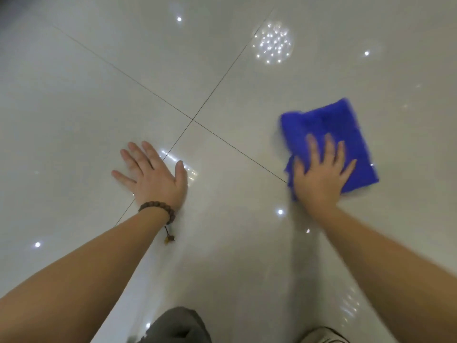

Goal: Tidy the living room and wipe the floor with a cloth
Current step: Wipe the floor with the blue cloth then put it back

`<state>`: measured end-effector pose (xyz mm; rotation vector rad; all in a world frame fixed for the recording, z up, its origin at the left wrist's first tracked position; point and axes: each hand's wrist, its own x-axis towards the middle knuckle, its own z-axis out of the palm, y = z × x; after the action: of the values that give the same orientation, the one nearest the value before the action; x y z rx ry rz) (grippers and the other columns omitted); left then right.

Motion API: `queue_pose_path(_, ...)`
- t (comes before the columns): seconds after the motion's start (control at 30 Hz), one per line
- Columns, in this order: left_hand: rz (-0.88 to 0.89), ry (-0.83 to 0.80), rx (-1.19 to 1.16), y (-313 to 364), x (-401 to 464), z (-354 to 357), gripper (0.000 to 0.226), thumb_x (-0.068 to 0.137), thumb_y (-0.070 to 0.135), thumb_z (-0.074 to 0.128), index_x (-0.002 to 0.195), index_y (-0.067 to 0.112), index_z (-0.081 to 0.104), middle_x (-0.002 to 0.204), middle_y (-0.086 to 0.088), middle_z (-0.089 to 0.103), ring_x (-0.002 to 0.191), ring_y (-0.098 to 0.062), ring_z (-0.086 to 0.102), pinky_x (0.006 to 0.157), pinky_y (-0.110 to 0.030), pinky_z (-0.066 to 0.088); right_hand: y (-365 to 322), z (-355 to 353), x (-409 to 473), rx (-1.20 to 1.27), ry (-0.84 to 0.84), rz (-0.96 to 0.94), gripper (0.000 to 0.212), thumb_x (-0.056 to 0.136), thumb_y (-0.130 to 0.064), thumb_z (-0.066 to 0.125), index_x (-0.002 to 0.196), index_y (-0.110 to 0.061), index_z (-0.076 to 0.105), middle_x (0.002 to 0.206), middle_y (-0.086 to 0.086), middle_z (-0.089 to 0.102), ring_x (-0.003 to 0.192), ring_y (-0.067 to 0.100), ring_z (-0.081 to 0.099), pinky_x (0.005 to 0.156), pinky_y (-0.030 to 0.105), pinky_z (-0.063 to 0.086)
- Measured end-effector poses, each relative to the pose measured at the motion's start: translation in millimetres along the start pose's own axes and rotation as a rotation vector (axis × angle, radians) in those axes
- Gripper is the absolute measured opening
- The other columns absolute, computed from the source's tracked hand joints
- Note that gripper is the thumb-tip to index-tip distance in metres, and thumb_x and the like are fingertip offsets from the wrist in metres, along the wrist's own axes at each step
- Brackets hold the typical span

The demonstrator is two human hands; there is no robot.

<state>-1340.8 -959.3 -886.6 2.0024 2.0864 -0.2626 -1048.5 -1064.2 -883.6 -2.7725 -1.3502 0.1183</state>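
The wiping step looks under way: the right hand, fingers spread, presses the folded blue cloth flat on the glossy tiled floor right of the grout cross, while the left hand braces spread-fingered on bare tile, so the next stroke likely needs steady downward pressure.

Right hand presses blue cloth flat; left hand on floor.

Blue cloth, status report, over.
Right hand flat, pressing blue cloth on floor. Left hand flat, bracing on tile. Nothing in the way.
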Motion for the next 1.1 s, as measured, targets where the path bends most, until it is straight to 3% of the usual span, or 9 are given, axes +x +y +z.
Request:
queue_pose_path(0.13,-0.021,-0.085,0.007,2,3,-7,0.084,0.091,0.061,0.017,0.152,0.007,-0.006,0.158,-0.020,-0.012,0.145,-0.034,-0.016,0.111,-0.067,-0.004,-51,8,-113,-0.087,-0.194,-0.494,0.067,0.088,-0.058,0.034,0.149,-0.037,0.014,0.157,0.002,0.021,0.145,0.032,0.011,0.113,0.063,0.008)
queue_pose_path(0.3,0.058,-0.152,0.005,-23,-34,-54,0.072,0.097,0.054,0.020,0.153,0.014,-0.002,0.161,-0.012,-0.006,0.147,-0.029,-0.010,0.117,-0.056,0.001,-50,-20,-82,-0.208,-0.300,-0.549,0.070,0.081,-0.073,0.036,0.144,-0.043,0.028,0.149,0.004,0.035,0.135,0.031,0.025,0.105,0.062,0.021)
queue_pose_path(0.4,0.083,-0.161,0.037,-64,-93,-72,0.071,0.096,0.055,0.014,0.153,0.016,-0.002,0.161,-0.011,-0.004,0.148,-0.027,-0.009,0.118,-0.053,0.002,-45,-39,-73,-0.296,-0.341,-0.626,0.080,0.077,-0.083,0.025,0.147,-0.045,0.013,0.158,0.004,0.015,0.144,0.031,0.007,0.108,0.067,0.000)
queue_pose_path(0.47,0.069,-0.152,0.014,-98,-128,-67,0.074,0.093,0.058,0.010,0.153,0.016,0.001,0.161,-0.013,-0.002,0.148,-0.028,-0.008,0.119,-0.052,0.002,-46,-41,-68,-0.316,-0.318,-0.663,0.086,0.074,-0.088,0.018,0.148,-0.045,0.008,0.160,0.004,0.004,0.146,0.033,-0.003,0.107,0.070,-0.004)
queue_pose_path(0.57,-0.008,-0.110,0.001,-142,-151,-36,0.081,0.087,0.064,0.007,0.154,0.017,0.004,0.161,-0.014,0.000,0.148,-0.029,-0.005,0.118,-0.055,0.002,-39,-30,-55,-0.257,-0.339,-0.598,0.086,0.071,-0.090,0.015,0.146,-0.050,-0.001,0.160,0.000,-0.006,0.145,0.032,-0.011,0.107,0.070,-0.002)
queue_pose_path(0.7,-0.205,-0.107,-0.047,-187,-158,15,0.085,0.084,0.068,0.008,0.152,0.021,-0.009,0.159,-0.013,-0.015,0.146,-0.027,-0.019,0.114,-0.059,-0.009,-49,-19,-38,-0.040,-0.247,-0.321,0.082,0.072,-0.084,0.015,0.146,-0.050,0.012,0.160,-0.005,0.002,0.146,0.027,-0.002,0.111,0.064,0.006)
queue_pose_path(0.8,-0.192,-0.039,-0.068,-206,-162,36,0.085,0.086,0.067,0.012,0.153,0.018,-0.006,0.159,-0.017,-0.013,0.146,-0.029,-0.018,0.113,-0.061,-0.010,-73,-11,-72,0.019,-0.166,-0.273,0.079,0.075,-0.081,0.018,0.146,-0.047,0.018,0.160,-0.003,0.009,0.146,0.028,0.003,0.109,0.064,0.012)
queue_pose_path(1.0,-0.169,-0.014,-0.067,-208,-158,42,0.085,0.087,0.066,0.012,0.153,0.014,-0.003,0.159,-0.020,-0.008,0.146,-0.033,-0.013,0.111,-0.065,-0.007,-115,19,-288,-0.054,-0.203,-0.953,0.081,0.074,-0.075,0.041,0.146,-0.042,0.027,0.157,0.004,0.023,0.144,0.035,0.013,0.107,0.064,0.015)
queue_pose_path(1.1,-0.173,-0.002,-0.068,-210,-158,42,0.085,0.087,0.066,0.011,0.153,0.015,-0.003,0.159,-0.019,-0.008,0.146,-0.033,-0.013,0.111,-0.066,-0.006,-115,17,-263,-0.044,-0.197,-1.170,0.080,0.073,-0.071,0.045,0.145,-0.043,0.026,0.156,0.001,0.025,0.144,0.030,0.015,0.107,0.063,0.018)
